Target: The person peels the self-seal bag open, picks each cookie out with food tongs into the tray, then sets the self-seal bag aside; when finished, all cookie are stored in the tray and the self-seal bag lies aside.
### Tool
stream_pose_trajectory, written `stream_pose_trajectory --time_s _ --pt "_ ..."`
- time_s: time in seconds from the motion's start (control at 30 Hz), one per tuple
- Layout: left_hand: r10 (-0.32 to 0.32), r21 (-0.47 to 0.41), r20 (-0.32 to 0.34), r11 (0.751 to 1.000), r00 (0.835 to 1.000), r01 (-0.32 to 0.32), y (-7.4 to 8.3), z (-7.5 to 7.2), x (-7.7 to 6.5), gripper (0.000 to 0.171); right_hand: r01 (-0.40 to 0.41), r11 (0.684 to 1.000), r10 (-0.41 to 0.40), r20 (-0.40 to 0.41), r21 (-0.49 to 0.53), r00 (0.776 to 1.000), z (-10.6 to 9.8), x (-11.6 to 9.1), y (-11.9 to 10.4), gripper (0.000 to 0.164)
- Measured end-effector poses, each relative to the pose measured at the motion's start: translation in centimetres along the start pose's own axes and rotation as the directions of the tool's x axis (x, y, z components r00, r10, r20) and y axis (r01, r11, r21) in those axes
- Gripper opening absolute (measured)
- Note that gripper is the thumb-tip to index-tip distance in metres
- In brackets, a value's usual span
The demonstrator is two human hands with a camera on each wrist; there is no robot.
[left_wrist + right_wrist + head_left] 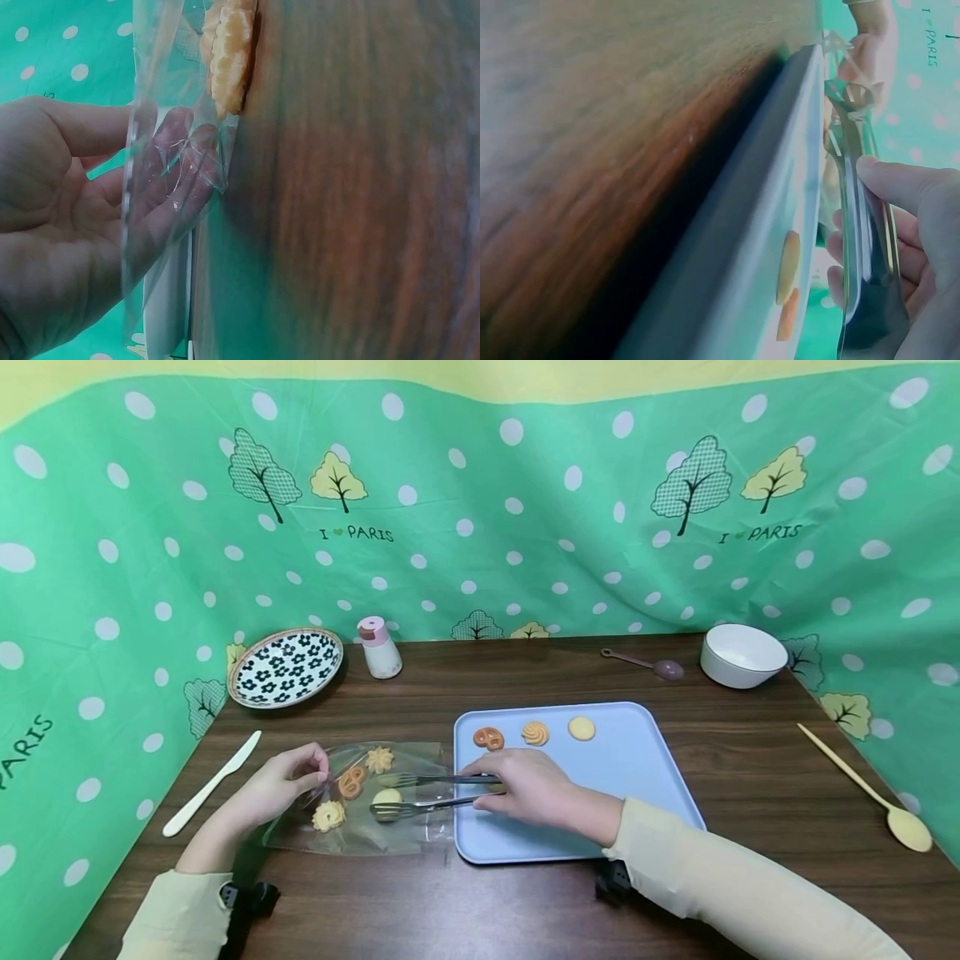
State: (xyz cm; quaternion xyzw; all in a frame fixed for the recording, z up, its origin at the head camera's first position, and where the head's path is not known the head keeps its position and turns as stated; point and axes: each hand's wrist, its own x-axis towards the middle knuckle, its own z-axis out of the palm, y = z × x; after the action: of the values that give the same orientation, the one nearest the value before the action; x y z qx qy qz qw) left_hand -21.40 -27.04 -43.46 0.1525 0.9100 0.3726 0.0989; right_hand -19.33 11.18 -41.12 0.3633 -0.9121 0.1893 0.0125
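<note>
A clear plastic bag (300, 837) lies on the table with several cookies inside. Its left end is pinched by my left hand (281, 785), and the film drapes over those fingers in the left wrist view. My right hand (528, 785) grips metal tongs (438, 805) above the blue tray's left edge. The tongs' spread tips reach into the bag, with a round cookie (387, 796) between them. A pretzel cookie (351, 782), a flower-shaped cookie (379, 760) and a ring-like cookie (328, 816) lie near it in the bag.
On the blue tray (637, 777) sit a pretzel cookie (489, 738), a swirl cookie (535, 732) and a round cookie (581, 728). Around them are a white knife (213, 783), patterned plate (287, 667), shaker bottle (380, 649), purple spoon (666, 669), white bowl (742, 657) and wooden spoon (907, 828).
</note>
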Motion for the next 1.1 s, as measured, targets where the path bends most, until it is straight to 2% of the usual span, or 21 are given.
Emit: stream_pose_trajectory --time_s 0.3,0.63,0.8,1.1 --pt "0.004 -0.012 0.000 1.000 1.000 -0.004 0.1 0.0 0.0 0.006 -0.007 1.000 0.006 -0.044 -0.011 0.999 -1.6 -2.5 1.2 0.038" --pt "0.001 -0.028 0.001 1.000 1.000 -0.001 0.0 0.1 0.0 0.007 -0.091 0.996 0.091 -0.094 0.000 0.991 -4.1 -6.1 2.6 0.038" --pt "-0.001 -0.033 0.000 0.999 1.000 0.001 -0.2 0.2 -0.1 0.007 -0.123 0.992 0.124 -0.150 0.015 0.981 -5.0 -8.3 4.0 0.037" --pt "0.011 -0.032 0.004 0.999 1.000 -0.011 0.0 0.0 -0.2 0.006 -0.250 0.968 0.245 -0.196 0.000 0.950 -6.4 -11.9 6.1 0.040"
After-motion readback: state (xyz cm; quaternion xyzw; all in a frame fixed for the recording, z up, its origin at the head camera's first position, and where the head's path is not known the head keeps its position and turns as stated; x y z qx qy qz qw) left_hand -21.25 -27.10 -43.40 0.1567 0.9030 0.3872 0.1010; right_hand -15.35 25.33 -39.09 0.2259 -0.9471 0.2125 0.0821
